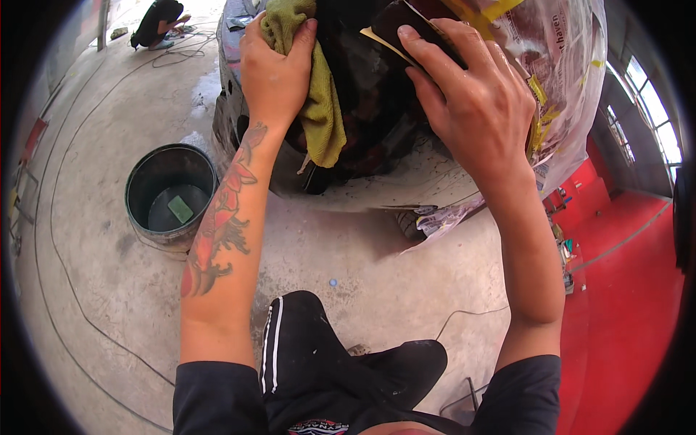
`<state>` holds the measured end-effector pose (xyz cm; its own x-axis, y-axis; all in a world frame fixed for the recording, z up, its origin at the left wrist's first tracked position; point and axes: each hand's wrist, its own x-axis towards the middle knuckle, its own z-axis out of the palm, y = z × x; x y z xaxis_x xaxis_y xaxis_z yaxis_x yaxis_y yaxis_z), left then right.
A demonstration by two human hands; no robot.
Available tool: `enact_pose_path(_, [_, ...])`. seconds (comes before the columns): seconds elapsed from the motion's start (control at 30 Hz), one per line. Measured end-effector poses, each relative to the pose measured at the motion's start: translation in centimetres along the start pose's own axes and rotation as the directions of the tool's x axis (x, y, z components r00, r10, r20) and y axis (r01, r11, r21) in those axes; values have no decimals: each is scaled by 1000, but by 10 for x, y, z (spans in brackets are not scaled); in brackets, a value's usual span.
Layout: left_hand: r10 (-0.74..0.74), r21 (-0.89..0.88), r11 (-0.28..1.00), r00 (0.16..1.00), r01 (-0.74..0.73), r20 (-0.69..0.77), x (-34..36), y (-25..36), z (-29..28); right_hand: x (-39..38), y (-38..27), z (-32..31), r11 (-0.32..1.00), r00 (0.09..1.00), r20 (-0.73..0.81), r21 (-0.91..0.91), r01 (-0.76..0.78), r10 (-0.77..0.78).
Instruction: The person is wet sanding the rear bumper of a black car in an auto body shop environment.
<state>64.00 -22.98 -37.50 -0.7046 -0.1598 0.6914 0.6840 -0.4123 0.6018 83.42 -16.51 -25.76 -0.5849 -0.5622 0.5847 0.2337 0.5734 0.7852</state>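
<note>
Left hand [275, 80]: gripping the cloth [324, 119], near 11 o'clock.
Right hand [478, 101]: holding the sheet [390, 24], near 1 o'clock.
Panel [357, 90]: sitting at 12 o'clock.
Pressure: probably needing flat, even fingers, cloth hanging clear.

Olive cloth [322, 119] hanging rumpled, bent tan-edged sheet [386, 43] over glossy black panel [359, 83]

And the top edge slices off the green cloth [322, 123], which hides some of the left hand's [274, 80] fingers! The right hand [482, 101] covers much of the folded sheet [397, 22], also clipped. Up left, a crouching person [156, 25] is cut off too (whatever they're handling is too small to tell). Small items [567, 246] beside the red floor [623, 290] defy naming.
</note>
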Motion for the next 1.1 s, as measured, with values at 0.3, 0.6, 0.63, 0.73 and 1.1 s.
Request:
enact_pose_path(0.3, [-15,-6,1000,1000,15,19,-1,0,1,7,9,1,997,997,9,-27,73,-72])
enact_pose_path(0.6, [-56,66,996,997,59,-48,-3,14,-1,-8,8,-3,990,991,16,-45,134,-133])
enact_pose_path(0.63, [-90,43,995,995,92,-36,-3,13,0,1,7,-5,991,991,17,-42,130,-130])
enact_pose_path(0.73, [-57,37,998,998,58,-41,-4,10,-4,17,-8,-9,997,993,98,-27,71,-68])
enact_pose_path(1.1, [-92,5,996,996,92,-16,-6,16,1,28,1,-24,989,1000,-19,150,-8,11])
